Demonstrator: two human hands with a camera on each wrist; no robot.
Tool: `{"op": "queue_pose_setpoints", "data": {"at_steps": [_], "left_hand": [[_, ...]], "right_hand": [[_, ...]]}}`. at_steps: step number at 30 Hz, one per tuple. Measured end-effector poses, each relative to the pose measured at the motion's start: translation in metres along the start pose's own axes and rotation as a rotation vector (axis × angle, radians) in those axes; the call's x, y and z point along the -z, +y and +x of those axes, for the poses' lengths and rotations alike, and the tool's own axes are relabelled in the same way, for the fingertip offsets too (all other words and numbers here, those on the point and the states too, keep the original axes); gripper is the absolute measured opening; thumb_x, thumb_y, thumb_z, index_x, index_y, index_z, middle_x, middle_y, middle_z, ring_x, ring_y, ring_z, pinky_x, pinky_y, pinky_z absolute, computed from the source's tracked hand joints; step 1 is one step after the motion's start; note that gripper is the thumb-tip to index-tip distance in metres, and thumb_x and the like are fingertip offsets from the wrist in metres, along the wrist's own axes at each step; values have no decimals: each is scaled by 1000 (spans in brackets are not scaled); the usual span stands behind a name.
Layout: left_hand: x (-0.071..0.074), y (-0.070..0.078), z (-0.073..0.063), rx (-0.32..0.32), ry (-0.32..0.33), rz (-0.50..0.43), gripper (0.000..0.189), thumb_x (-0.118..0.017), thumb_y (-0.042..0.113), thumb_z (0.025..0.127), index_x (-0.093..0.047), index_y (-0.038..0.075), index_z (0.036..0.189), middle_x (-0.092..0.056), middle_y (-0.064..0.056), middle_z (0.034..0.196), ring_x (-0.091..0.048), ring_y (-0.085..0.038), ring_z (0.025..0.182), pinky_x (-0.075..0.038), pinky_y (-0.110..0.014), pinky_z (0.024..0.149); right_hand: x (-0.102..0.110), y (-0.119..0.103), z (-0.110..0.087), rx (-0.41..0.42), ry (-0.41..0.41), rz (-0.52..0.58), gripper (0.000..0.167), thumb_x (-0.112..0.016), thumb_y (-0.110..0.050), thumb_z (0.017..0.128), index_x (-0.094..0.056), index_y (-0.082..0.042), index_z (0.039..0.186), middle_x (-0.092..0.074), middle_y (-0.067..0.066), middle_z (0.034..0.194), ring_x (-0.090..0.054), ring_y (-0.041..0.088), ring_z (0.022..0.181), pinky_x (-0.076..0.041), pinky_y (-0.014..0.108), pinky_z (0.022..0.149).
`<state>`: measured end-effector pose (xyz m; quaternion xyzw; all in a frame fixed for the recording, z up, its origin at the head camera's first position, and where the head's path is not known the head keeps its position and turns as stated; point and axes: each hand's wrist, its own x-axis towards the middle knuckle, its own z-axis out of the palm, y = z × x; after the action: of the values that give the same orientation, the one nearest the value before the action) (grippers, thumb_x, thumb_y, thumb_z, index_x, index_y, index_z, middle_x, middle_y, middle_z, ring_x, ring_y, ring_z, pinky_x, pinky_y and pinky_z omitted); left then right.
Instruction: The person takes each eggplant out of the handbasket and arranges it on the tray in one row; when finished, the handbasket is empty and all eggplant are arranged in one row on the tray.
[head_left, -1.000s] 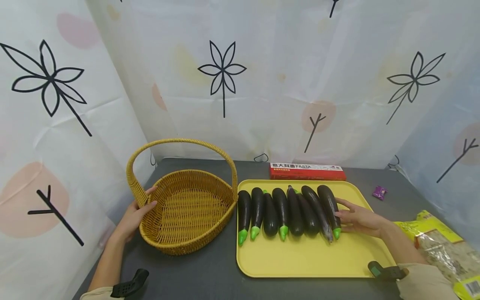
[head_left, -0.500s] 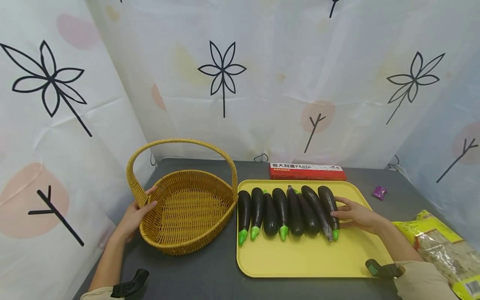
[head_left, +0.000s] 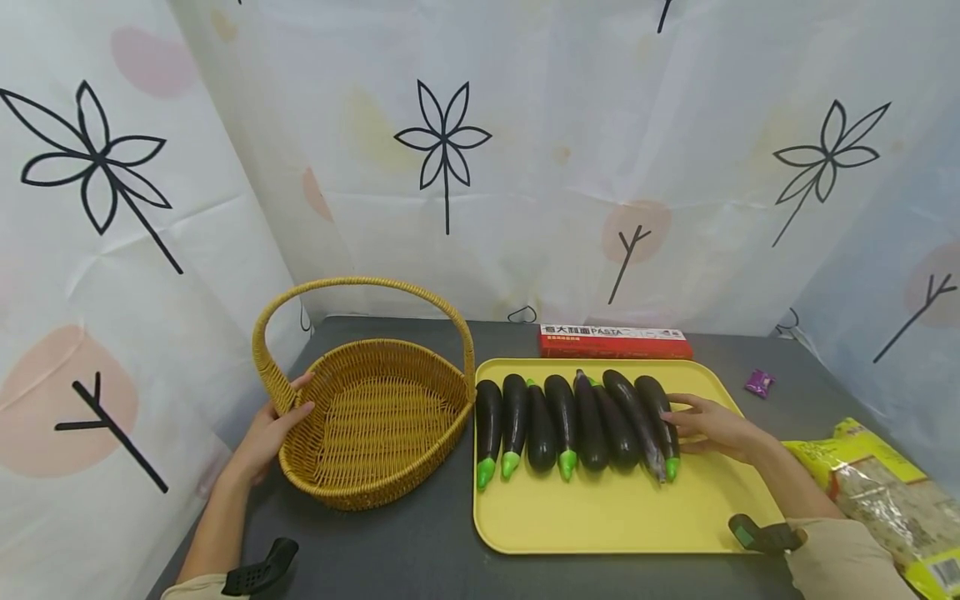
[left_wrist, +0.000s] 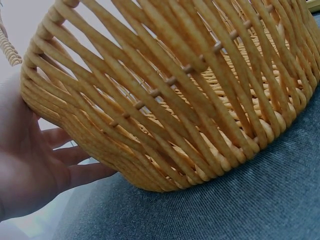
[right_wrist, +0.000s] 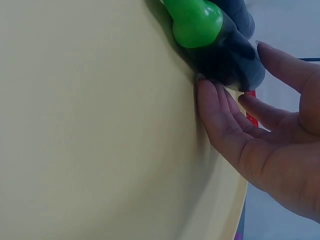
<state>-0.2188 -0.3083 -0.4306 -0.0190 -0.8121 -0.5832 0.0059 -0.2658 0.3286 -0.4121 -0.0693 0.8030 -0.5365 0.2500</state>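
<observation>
At the left, my left hand (head_left: 268, 433) grips the rim of a woven wicker basket (head_left: 375, 475), thumb inside and fingers against its outer wall. Nothing lies in the basket, and its tall handle arches over it. The basket's slatted side (left_wrist: 190, 100) fills the left wrist view. Several dark eggplants lie side by side on a yellow tray (head_left: 585, 517). My right hand (head_left: 708, 429) holds the rightmost eggplant (head_left: 658, 408), thumb over its top and fingers at its right side. Its green stem end (right_wrist: 197, 25) points toward me; the fingertips (right_wrist: 207, 90) reach low beside it.
Behind the tray lies a red and white pasta box (head_left: 615, 342). A small purple packet (head_left: 759, 383) is right of the tray on the dark table (head_left: 420, 550). Near my right forearm sits a yellow and clear food bag (head_left: 885, 500). Patterned cloth walls surround the table.
My right hand has shifted slightly left, its thumb now farther over the rightmost eggplant, whose green end swung slightly left. The left hand and basket have stayed put.
</observation>
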Motion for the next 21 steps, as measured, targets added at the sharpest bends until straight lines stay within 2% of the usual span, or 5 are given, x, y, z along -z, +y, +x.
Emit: {"op": "queue_pose_setpoints", "data": {"at_steps": [3, 8, 15, 18, 21], "left_hand": [[-1, -1, 1, -2, -6, 1, 62, -47, 29, 102, -19, 11, 154, -23, -27, 149, -48, -20, 114, -48, -23, 78], [-3, 1, 2, -3, -6, -1, 62, -48, 30, 102, -19, 10, 153, -24, -28, 148, -50, -11, 109, -48, -23, 77], [-2, -2, 1, -9, -17, -5, 62, -46, 30, 103, -17, 12, 154, -22, -29, 148, -39, -40, 122, -47, -23, 78], [2, -6, 0, -13, -14, 13, 61, -46, 31, 102, -19, 12, 154, -22, -28, 149, -37, -42, 123, -47, -24, 78], [9, -7, -1, -20, -33, 65, 62, -46, 33, 102, -18, 11, 154, -22, -29, 148, -36, -43, 123, -46, -25, 80]], "right_hand": [[1, 1, -1, -1, 9, 11, 71, -49, -22, 101, -5, 14, 145, -32, 40, 134, -40, 52, 120, -47, 47, 89], [8, 7, -2, -4, 1, 68, 69, -47, -23, 102, -7, 15, 144, -52, 23, 125, -54, 32, 111, -47, 44, 89], [21, 21, -6, 10, -68, 162, 70, -42, -27, 104, -4, 16, 144, -51, 17, 124, -57, 20, 106, -48, 41, 89], [27, 25, -9, -1, -76, 169, 65, -43, -27, 104, -13, 14, 145, -49, 18, 127, -55, 20, 107, -47, 41, 90], [31, 24, -11, -15, -61, 92, 57, -42, -27, 104, -28, 14, 142, -49, 22, 127, -54, 26, 109, -48, 40, 88]]}}
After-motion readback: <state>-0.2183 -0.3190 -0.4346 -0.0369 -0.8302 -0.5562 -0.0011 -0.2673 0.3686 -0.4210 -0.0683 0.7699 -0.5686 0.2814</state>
